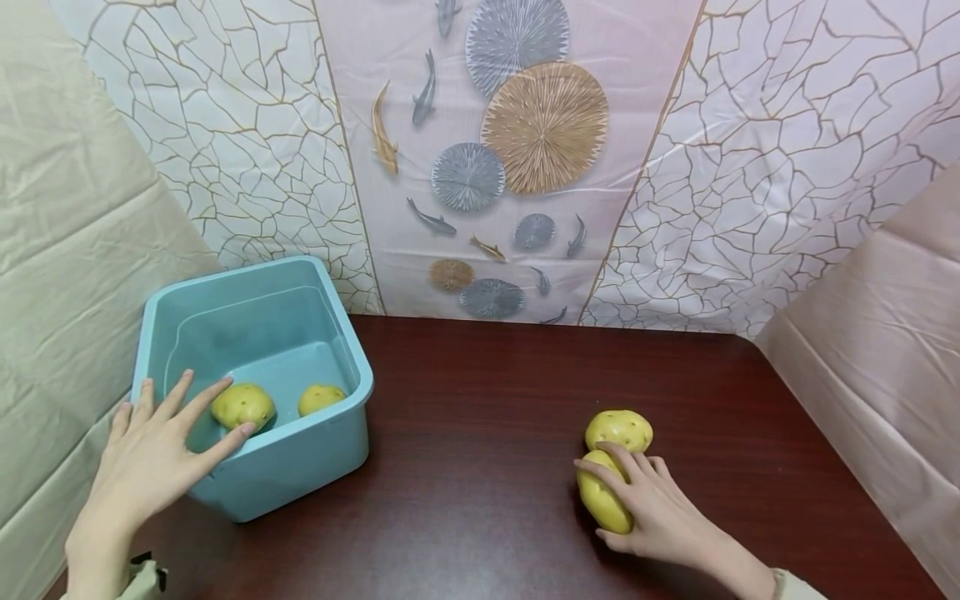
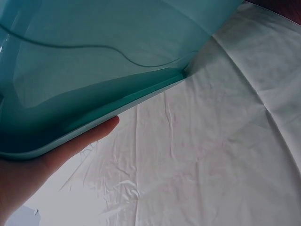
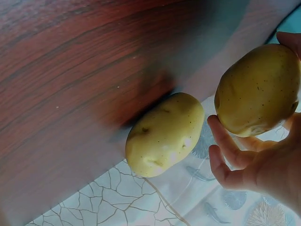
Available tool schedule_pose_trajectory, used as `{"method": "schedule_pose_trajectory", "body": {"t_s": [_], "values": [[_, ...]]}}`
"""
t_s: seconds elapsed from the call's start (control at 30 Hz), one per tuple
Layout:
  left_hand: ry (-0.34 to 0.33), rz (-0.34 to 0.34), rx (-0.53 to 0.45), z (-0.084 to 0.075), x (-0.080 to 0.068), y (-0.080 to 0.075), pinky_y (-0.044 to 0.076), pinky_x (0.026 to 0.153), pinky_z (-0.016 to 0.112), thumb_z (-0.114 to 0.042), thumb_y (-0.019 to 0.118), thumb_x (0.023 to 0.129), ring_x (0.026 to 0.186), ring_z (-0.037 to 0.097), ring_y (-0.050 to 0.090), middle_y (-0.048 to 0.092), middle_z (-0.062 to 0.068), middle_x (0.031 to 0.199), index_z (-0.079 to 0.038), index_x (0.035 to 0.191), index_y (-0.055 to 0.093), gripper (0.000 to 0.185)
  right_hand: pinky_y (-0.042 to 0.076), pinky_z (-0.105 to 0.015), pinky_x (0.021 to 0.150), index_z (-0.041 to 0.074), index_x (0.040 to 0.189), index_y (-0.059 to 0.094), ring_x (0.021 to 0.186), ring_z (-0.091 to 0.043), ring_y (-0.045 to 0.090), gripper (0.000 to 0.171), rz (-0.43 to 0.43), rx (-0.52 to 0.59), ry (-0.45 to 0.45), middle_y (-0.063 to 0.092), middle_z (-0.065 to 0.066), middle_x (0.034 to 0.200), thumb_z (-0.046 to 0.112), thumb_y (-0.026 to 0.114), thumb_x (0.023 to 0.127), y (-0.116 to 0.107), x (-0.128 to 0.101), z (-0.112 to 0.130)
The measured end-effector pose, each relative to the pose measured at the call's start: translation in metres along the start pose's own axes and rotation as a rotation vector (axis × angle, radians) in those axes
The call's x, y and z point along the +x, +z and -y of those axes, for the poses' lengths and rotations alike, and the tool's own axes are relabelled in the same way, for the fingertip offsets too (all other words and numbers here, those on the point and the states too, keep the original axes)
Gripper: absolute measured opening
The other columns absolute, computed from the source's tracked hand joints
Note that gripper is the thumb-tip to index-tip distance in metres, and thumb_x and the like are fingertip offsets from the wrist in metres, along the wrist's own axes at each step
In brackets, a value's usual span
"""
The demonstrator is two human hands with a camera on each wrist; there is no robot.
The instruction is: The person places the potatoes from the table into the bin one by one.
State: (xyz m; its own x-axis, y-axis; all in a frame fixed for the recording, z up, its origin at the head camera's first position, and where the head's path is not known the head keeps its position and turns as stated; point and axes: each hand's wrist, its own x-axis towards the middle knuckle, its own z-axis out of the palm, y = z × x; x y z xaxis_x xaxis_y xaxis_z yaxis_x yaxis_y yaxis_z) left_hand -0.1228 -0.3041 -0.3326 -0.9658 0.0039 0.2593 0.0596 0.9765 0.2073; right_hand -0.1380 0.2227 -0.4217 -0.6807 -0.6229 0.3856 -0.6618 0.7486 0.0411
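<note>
My left hand lies with straight, spread fingers over the near left rim of a teal plastic tub. In the left wrist view a finger sits just under that rim. Two yellow potatoes lie in the tub. On the right of the dark wooden table, my right hand curls its fingers round a third potato. A fourth potato rests on the table just beyond it, close to the held one.
The tub stands at the table's left rear corner against a cloth-draped wall. A patterned backdrop runs behind the table, and more cloth hangs at the right edge. Bare wood lies between tub and potatoes.
</note>
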Motion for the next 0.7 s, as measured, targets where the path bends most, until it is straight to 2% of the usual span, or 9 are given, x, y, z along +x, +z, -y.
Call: {"method": "schedule_pose_trajectory", "body": {"t_s": [0.33,0.5,0.7], "values": [[0.004,-0.005,0.004,0.0,0.001,0.001,0.007,0.093,0.068,-0.058,0.052,0.079,0.125,0.061,0.006,0.027,0.032,0.138,-0.018,0.136,0.036,0.071,0.031,-0.035,0.076,0.026,0.125,0.049,0.111,-0.019,0.045,0.081,-0.006,0.026,0.0,0.045,-0.003,0.123,0.041,0.077,0.05,0.005,0.009,0.005],[0.009,-0.009,0.004,0.001,0.001,0.001,0.007,0.093,0.068,-0.059,0.052,0.079,0.125,0.061,0.006,0.028,0.032,0.138,-0.018,0.136,0.037,0.072,0.032,-0.038,0.079,0.025,0.124,0.05,0.11,-0.022,0.046,0.081,-0.031,0.034,-0.016,0.047,-0.006,0.122,0.041,0.077,0.049,0.007,0.015,0.008],[0.002,0.006,-0.003,0.001,0.001,0.0,0.005,0.093,0.069,-0.059,0.051,0.079,0.124,0.062,0.004,0.027,0.032,0.138,-0.018,0.137,0.035,0.072,0.032,-0.037,0.077,0.026,0.125,0.049,0.104,-0.02,0.049,0.081,-0.03,0.036,-0.027,0.046,-0.005,0.122,0.042,0.076,0.051,0.007,0.024,0.013]]}}
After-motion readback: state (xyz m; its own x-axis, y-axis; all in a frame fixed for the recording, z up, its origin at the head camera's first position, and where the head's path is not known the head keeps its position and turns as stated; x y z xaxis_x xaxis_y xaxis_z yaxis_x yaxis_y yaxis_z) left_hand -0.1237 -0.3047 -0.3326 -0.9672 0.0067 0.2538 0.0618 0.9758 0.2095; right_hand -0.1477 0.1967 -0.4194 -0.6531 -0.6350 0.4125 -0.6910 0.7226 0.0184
